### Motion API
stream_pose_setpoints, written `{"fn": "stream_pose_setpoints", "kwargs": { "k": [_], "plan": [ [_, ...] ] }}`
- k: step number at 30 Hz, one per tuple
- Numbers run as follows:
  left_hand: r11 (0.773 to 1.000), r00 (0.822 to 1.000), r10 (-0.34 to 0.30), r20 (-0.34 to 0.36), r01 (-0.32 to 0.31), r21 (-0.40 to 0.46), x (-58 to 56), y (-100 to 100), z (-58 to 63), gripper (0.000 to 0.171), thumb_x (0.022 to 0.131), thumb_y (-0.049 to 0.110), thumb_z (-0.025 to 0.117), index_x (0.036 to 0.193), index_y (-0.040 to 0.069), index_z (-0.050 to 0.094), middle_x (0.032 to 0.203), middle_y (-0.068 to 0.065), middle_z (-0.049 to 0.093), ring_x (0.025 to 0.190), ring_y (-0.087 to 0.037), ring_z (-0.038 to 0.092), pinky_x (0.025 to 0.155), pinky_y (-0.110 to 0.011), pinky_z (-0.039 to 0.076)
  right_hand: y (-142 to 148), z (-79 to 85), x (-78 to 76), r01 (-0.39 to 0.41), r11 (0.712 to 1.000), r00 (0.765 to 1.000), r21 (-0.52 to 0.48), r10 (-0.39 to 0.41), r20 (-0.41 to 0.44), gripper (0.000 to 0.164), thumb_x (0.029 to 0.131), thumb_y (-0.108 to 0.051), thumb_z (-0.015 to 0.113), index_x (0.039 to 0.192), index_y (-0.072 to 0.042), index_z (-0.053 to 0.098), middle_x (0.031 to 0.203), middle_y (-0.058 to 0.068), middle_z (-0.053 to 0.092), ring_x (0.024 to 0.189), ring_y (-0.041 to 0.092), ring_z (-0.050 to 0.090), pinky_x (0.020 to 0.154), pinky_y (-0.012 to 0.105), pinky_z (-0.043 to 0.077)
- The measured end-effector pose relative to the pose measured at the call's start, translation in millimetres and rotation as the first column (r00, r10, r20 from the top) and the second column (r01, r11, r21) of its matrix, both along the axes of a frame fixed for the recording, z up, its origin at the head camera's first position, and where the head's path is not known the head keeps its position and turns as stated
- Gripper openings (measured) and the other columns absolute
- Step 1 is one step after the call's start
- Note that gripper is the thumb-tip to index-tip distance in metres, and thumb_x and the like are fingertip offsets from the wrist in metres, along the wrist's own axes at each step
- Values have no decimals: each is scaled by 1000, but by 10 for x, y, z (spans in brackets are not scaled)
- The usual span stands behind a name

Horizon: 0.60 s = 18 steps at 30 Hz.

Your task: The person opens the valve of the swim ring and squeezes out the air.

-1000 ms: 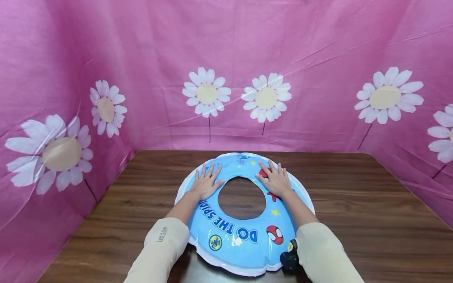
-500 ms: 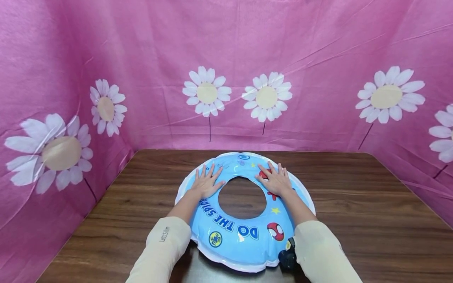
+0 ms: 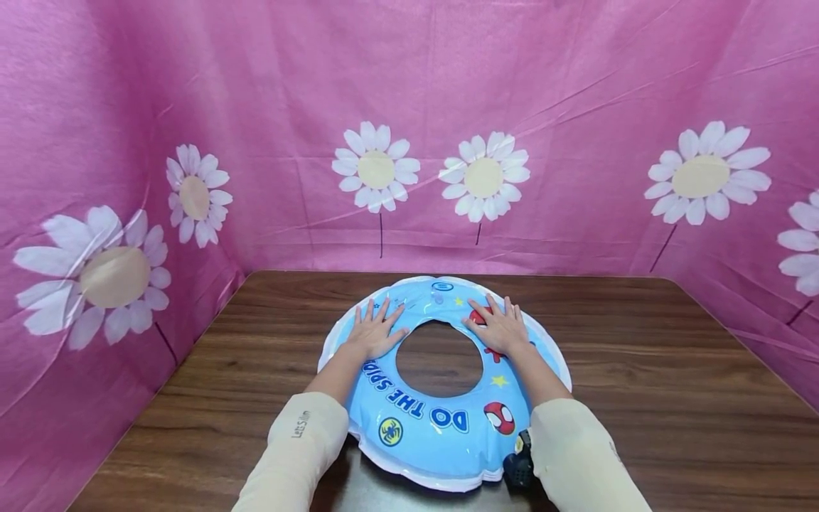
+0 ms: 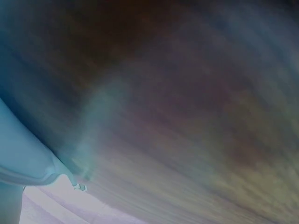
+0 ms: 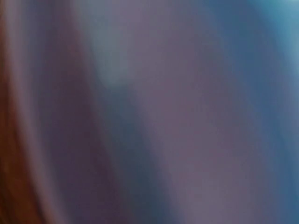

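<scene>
A light blue inflatable swim ring [image 3: 429,451] with a white rim lies on the wooden table, near its middle. Lettering, yellow stars and red cartoon prints cover it, and its round hole shows the wood below. On the ring's left side my left hand [image 3: 373,336] rests palm down with fingers spread. My right hand [image 3: 502,329] lies likewise across the upper right part, over a red print. Both thumbs point inward toward the hole. The right wrist view is a close blur of blue and purple; the left wrist view is mostly a dark, brownish blur.
Brown wood-grain table [image 3: 652,370] extends on both sides of the ring. A pink curtain [image 3: 422,78] with white daisies encloses the back and sides. Beside the right sleeve [image 3: 579,448], at the ring's near edge, is a small black object [image 3: 520,466].
The swim ring's near edge has shifted slightly away from me, and the black object has moved a little with the right forearm. Both hands keep their places on the ring.
</scene>
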<state>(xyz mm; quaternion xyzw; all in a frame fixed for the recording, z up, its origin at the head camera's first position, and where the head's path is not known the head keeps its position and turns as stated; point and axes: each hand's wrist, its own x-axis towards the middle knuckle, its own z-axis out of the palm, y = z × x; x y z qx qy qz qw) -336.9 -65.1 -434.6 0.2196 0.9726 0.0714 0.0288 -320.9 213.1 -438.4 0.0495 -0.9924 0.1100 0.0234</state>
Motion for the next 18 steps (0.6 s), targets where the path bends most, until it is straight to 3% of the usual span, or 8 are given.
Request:
{"fn": "stream_pose_setpoints", "kwargs": {
  "k": [8,10,12,13,15,16,18],
  "plan": [
    [1000,1000,-8,2,8,-10,15,20,24,64,94,58,21,149,27,15,153,-8,5,136,-37,-3,105,-54,-3,9,0,-1,11,1000,1000,-5,-11,7,68,89,-61,34,146,-24,27,149,18,15,132,48,1,104,57,-2],
    [1000,1000,-19,10,19,10,13,2,16,64,94,58,23,148,26,16,153,-8,6,135,-37,-2,105,-54,-3,26,-18,-2,0,998,1000,-56,-1,-8,69,88,-62,36,145,-22,31,149,18,17,132,49,2,104,57,-3],
    [998,999,-29,21,28,58,3,-30,5,64,94,57,27,148,25,17,152,-9,8,135,-38,-1,105,-54,-3,61,-26,-1,-33,985,998,-171,25,-51,68,87,-60,41,141,-18,40,147,20,22,130,52,4,103,58,-2],
    [995,999,-32,26,30,100,-5,-50,3,63,94,56,29,148,25,19,152,-9,9,135,-38,0,105,-54,-2,86,-23,-3,-62,966,996,-250,43,-80,66,87,-58,45,137,-14,45,145,22,26,129,54,6,102,60,-1],
    [973,999,-37,36,28,230,-26,-93,10,61,94,52,34,147,22,24,151,-10,14,135,-38,3,105,-54,-1,151,-6,7,-117,890,990,-440,71,-120,60,87,-53,50,131,-12,53,142,22,32,129,53,9,103,59,0],
    [947,998,-41,44,24,321,-36,-114,25,60,95,49,37,146,19,28,150,-12,16,135,-39,4,105,-55,-1,182,20,7,-124,833,990,-539,69,-122,57,87,-49,53,128,-9,56,139,22,36,129,51,13,103,58,3],
    [860,997,-43,69,1,511,-59,-152,73,56,96,42,42,144,14,33,149,-14,20,135,-40,7,105,-54,1,248,91,5,-107,710,994,-696,55,-97,52,89,-42,54,126,-5,57,136,21,41,129,46,20,104,55,9]
  ]
}}
